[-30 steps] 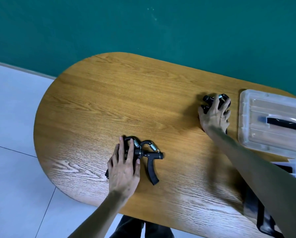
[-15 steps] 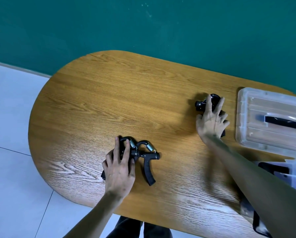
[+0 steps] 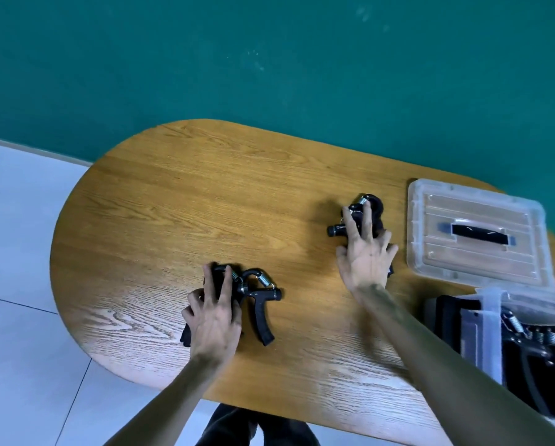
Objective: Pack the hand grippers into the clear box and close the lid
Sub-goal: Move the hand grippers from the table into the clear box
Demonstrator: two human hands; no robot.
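Two black hand grippers with metal springs lie on the wooden table (image 3: pixel 179 201). My left hand (image 3: pixel 213 312) curls around one handle of the near hand gripper (image 3: pixel 261 304), whose other handle sticks out to the right. My right hand (image 3: pixel 366 255) covers the far hand gripper (image 3: pixel 358 217), fingers closing over it. The clear box (image 3: pixel 494 320) sits at the right edge with several black grippers inside. Its clear lid (image 3: pixel 475 233) with a black handle lies flat on the table behind the box.
A green wall runs behind the table. Pale floor tiles lie to the left and below the table's rounded end. My dark trousers show under the near edge.
Both hands have tightened on their grippers. The right hand has turned the far gripper, so its spring end now shows beyond the fingertips. The camera view has shifted.
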